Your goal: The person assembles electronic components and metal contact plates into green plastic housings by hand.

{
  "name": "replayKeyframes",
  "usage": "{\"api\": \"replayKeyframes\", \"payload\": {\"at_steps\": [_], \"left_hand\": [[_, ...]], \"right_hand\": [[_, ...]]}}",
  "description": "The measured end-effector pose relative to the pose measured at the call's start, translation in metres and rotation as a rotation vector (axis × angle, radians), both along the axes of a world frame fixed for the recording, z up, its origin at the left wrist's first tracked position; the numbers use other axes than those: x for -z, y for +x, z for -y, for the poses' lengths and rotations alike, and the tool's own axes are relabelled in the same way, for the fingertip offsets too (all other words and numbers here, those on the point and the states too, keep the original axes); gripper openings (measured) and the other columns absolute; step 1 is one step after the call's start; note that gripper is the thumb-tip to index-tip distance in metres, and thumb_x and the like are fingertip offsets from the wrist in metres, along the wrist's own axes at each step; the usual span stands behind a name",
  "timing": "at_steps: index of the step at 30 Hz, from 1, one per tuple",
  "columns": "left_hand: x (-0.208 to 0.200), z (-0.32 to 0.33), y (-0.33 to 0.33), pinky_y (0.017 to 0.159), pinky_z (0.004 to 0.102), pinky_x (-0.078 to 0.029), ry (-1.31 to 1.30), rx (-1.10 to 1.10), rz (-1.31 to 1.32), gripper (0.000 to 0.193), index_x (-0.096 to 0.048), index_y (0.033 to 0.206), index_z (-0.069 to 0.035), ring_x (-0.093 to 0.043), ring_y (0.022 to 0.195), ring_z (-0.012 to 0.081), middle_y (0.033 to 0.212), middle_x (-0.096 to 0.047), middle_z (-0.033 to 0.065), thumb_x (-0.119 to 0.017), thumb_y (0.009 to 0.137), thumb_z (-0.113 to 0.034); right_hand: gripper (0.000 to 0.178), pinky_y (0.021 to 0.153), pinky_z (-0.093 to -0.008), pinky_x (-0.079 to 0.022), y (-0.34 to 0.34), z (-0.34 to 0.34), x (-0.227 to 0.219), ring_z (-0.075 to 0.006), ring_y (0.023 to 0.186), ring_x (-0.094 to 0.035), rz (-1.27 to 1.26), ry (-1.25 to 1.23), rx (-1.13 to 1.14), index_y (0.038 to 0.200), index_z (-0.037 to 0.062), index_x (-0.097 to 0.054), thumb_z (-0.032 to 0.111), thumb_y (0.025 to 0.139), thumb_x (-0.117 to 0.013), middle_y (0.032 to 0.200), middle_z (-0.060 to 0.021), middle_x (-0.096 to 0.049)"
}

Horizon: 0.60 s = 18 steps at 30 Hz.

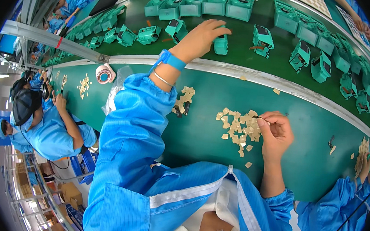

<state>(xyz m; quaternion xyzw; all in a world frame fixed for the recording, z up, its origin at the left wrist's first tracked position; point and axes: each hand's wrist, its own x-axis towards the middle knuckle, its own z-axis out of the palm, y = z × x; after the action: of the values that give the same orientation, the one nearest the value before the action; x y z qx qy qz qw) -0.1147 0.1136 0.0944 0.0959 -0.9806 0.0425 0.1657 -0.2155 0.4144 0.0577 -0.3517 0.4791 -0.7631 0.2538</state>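
My left hand (203, 37) reaches out over the dark green conveyor belt (243, 50) and its fingers rest on a teal plastic housing (220, 44). A blue strap and a thin bangle circle that wrist. My right hand (276, 131) hovers over the green bench (200, 139) and pinches thin dark tweezers (260, 118), their tip at a heap of small beige squares (240, 127). Both sleeves are blue.
Many teal housings (286, 16) ride the belt in loose rows. A metal rail (259, 76) divides belt from bench. A tape roll (104, 74) and a clear bag lie at left, with a second beige pile (184, 98). Blue-clad co-workers sit at left (51, 130) and right (339, 208).
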Motion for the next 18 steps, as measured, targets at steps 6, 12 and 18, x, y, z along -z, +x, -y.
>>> {"api": "replayKeyframes", "payload": {"at_steps": [6,12,18], "left_hand": [[-0.046,-0.061,0.031,0.079,0.0306,-0.048,1.162,-0.506,-0.137,0.034,-0.055,0.114,-0.003,-0.058,0.09,0.0169,0.104,-0.06,0.006,-0.061,0.088,-0.023],[-0.028,-0.151,0.07,0.073,0.0275,-0.051,2.088,-0.389,-0.521,0.042,-0.051,0.114,-0.001,-0.059,0.09,0.0114,0.101,-0.059,0.0056,-0.055,0.091,-0.036],[-0.028,-0.185,0.085,0.081,0.0338,-0.052,2.344,-0.219,-0.624,0.046,-0.041,0.125,-0.001,-0.059,0.099,0.0177,0.112,-0.057,0.0093,-0.062,0.087,-0.016]], "right_hand": [[0.019,0.068,-0.0239,-0.048,-0.002,-0.005,-0.006,-0.0131,0.078,-0.058,0.115,0.047,0.035,0.088,-0.0003,-0.055,-0.012,0.076,-0.065,0.087,-0.0114,-0.062],[0.018,0.066,-0.022,-0.048,0.017,-0.006,-0.046,-0.0114,0.074,-0.059,0.228,0.095,-0.037,0.088,-0.0007,-0.055,-0.009,0.077,-0.067,0.086,-0.0106,-0.063],[0.021,0.066,-0.0223,-0.049,0.03,-0.014,-0.067,-0.0117,0.074,-0.061,0.225,0.208,-0.123,0.089,-0.0014,-0.054,-0.009,0.076,-0.068,0.084,-0.0095,-0.062]]}}
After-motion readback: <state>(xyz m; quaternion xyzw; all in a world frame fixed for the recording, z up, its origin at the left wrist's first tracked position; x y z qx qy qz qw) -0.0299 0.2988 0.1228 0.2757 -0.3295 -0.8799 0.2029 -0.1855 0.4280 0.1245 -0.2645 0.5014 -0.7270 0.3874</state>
